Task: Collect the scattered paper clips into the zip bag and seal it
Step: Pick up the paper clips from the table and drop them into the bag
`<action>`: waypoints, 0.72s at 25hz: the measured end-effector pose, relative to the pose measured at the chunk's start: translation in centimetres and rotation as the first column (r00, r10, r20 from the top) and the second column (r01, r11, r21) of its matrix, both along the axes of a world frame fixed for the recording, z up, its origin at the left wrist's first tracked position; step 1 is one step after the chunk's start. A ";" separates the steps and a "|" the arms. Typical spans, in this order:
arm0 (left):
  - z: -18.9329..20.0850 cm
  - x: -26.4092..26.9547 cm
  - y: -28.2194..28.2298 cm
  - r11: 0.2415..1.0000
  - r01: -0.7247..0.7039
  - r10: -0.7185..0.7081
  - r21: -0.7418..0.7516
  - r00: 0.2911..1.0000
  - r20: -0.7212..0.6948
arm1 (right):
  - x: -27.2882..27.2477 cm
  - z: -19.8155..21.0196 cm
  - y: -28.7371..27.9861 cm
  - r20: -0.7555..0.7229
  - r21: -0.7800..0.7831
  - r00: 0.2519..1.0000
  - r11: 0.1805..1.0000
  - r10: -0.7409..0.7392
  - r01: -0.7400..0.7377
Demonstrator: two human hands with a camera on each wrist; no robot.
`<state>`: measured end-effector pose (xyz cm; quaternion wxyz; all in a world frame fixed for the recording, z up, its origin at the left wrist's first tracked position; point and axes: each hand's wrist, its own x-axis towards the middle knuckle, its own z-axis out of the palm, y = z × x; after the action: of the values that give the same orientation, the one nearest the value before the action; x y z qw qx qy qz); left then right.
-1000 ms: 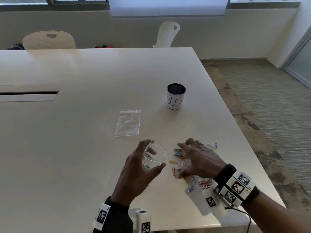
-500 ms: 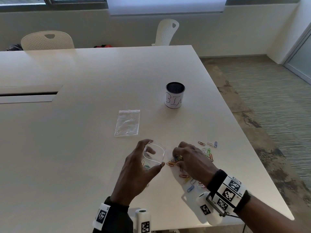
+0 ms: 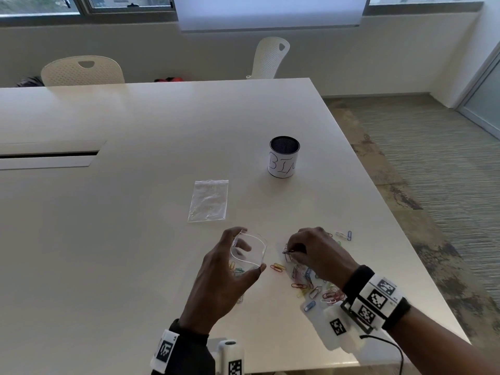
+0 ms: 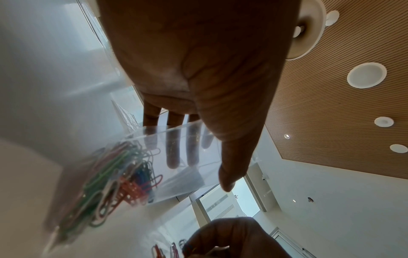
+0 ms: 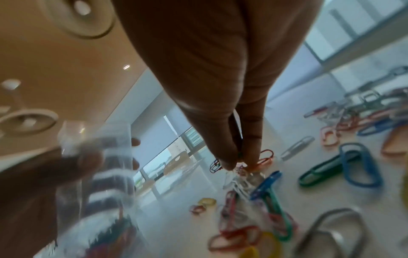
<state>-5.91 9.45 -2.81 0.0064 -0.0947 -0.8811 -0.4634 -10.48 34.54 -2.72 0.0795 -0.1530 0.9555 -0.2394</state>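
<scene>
My left hand [image 3: 249,250] grips a clear zip bag [image 3: 258,243] by its mouth, thumb on the near side, fingers on the far side, holding it open and upright on the table. Several coloured paper clips [image 4: 110,174] lie in its bottom. My right hand [image 3: 293,253] is just right of the bag and pinches a small bunch of clips [image 3: 286,252] between thumb and fingertips [image 5: 229,157], a little above the table. More scattered paper clips [image 3: 308,277] lie under and around that hand, and a few [image 3: 343,235] lie farther right.
A second, flat zip bag [image 3: 208,200] lies on the white table [image 3: 135,239] beyond my hands. A mesh cup labelled BIN [image 3: 284,156] stands farther back right. The table's right edge [image 3: 405,239] runs close to the clips. Two chairs stand behind the table.
My right hand went from spread flat over the clips to a pinch, gathered a few and lifted them leftward toward the bag. The left hand and its bag stayed put.
</scene>
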 end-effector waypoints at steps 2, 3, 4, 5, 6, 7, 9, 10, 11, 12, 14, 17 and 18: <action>-0.1 0.1 -0.1 1.000 0.003 -0.003 0.000 1.000 0.002 | -0.3 0.5 0.6 0.055 -0.124 0.996 0.989 -0.070 0.077; -0.1 0.1 -0.1 1.000 0.004 -0.003 -0.001 1.000 0.002 | -0.3 1.0 0.7 0.088 -0.195 0.991 0.974 -0.102 0.117; -0.1 0.1 -0.1 1.000 0.005 -0.005 -0.002 1.000 0.001 | -0.2 1.6 0.8 0.117 -0.274 0.985 0.950 -0.125 0.153; -0.2 0.1 -0.1 1.000 0.005 -0.005 -0.001 1.000 -0.003 | -0.1 2.4 0.6 0.139 -0.350 0.981 0.920 -0.137 0.178; -0.2 0.0 0.0 1.000 0.006 -0.006 0.000 1.000 -0.005 | 0.2 3.4 0.3 0.152 -0.419 0.979 0.888 -0.137 0.189; -0.3 0.0 0.0 1.000 0.007 -0.007 0.000 1.000 -0.007 | 0.4 4.5 -0.2 0.154 -0.479 0.980 0.858 -0.126 0.185; -0.4 -0.1 0.0 1.000 0.012 -0.012 -0.006 1.000 -0.010 | 1.1 6.5 -1.4 0.129 -0.555 0.988 0.820 -0.081 0.140; -0.4 -0.1 0.1 1.000 0.015 -0.016 -0.010 1.000 -0.013 | 1.4 7.3 -2.2 0.102 -0.557 0.994 0.825 -0.049 0.098; -0.4 -0.1 0.1 1.000 0.018 -0.018 -0.015 1.000 -0.018 | 1.6 8.0 -3.0 0.073 -0.536 0.997 0.842 -0.016 0.053; -0.4 -0.1 0.1 1.000 0.018 -0.018 -0.017 1.000 -0.022 | 1.8 8.4 -3.8 0.045 -0.501 0.999 0.865 0.015 0.010; -0.1 -0.1 0.3 1.000 0.008 -0.008 -0.010 1.000 -0.028 | 1.9 8.6 -5.4 -0.032 -0.401 0.997 0.913 0.073 -0.079; -0.1 0.0 0.4 1.000 0.001 -0.001 0.009 1.000 -0.029 | 1.5 8.2 -7.2 -0.153 -0.227 0.978 0.958 0.143 -0.175; -0.1 0.0 0.4 1.000 0.002 -0.002 0.012 1.000 -0.030 | 1.3 8.1 -7.5 -0.163 -0.191 0.975 0.965 0.152 -0.182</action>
<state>-5.92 9.86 -2.93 0.0197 -0.1027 -0.8781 -0.4670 -9.20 27.00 5.41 0.0126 -0.2577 0.9126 -0.3171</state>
